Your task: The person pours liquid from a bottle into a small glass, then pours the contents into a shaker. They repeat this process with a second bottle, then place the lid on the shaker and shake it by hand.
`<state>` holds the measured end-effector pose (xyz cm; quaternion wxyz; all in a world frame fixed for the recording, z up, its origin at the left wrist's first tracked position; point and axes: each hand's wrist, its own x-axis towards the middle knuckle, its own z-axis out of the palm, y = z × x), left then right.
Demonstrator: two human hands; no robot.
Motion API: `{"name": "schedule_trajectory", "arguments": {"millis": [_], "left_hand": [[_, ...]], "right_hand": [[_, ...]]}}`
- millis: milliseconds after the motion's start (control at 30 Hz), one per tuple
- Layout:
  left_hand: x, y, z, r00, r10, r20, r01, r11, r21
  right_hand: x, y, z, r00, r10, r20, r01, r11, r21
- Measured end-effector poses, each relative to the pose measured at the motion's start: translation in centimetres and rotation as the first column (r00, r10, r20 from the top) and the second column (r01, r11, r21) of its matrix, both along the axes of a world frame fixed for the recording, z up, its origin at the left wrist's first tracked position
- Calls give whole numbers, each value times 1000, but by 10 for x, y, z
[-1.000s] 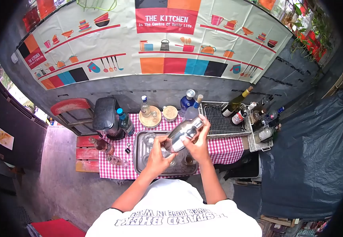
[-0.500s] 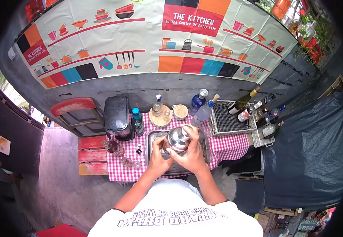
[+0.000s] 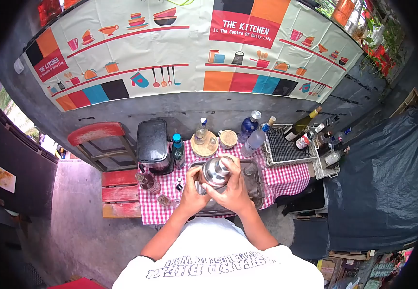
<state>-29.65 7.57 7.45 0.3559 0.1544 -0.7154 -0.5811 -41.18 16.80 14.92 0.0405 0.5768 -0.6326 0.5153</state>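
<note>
A shiny metal cocktail shaker is held between both hands, over a metal tray on the table. My left hand wraps the shaker's left side, its thumb toward the front. On the other side my right hand grips it, with fingers up by the cap and the thumb across the body. The shaker's lower part is hidden by my hands. Clear glasses stand at the tray's right side, close to my right hand. What else the tray holds behind my arms is hidden.
A red checked cloth covers the table. Around the tray stand a black bin, a teal-capped bottle, a brown bottle, a round wooden board, a mug, blue bottles and a wire rack.
The whole view has shifted a little, so the table appears farther right. The shaker stays in both hands and has tilted slightly.
</note>
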Motion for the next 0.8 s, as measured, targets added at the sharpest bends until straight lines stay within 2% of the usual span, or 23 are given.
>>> {"name": "schedule_trajectory", "arguments": {"millis": [167,233,267,300,400,433,500,533,567,633,700,800], "left_hand": [[-2,-1,9,999,33,5,-33,995,-96],[-6,0,25,999,44,1,-43,987,-155],[-9,-1,34,999,33,-1,-32,968,-248],[-12,0,44,1000,22,-1,-21,941,-338],[-28,15,66,999,-35,31,44,924,-381],[-35,22,71,995,-67,68,88,919,-385],[-53,41,79,986,-86,142,131,930,-344],[-62,49,79,981,-88,173,143,929,-341],[-70,57,76,975,-89,203,155,929,-336],[-86,70,66,953,-78,294,191,905,-380],[-98,85,58,915,-82,396,237,902,-361],[-112,105,55,880,-95,465,264,912,-315]], "right_hand": [[-9,6,-7,994,42,103,-39,999,-33],[-19,12,-13,907,167,386,-107,979,-172],[-23,17,-10,838,240,490,-123,958,-259],[-26,20,-13,750,267,605,-60,938,-341],[-42,36,-10,418,349,839,86,904,-418],[-49,42,-15,412,352,840,89,902,-421],[-63,56,-35,50,467,883,156,870,-469],[-66,61,-44,-33,446,895,172,884,-434],[-69,70,-51,-38,448,893,175,883,-436],[-77,88,-63,-275,441,854,179,896,-406],[-85,106,-88,-336,395,855,217,916,-338],[-101,128,-99,-369,399,839,212,915,-342]]}}
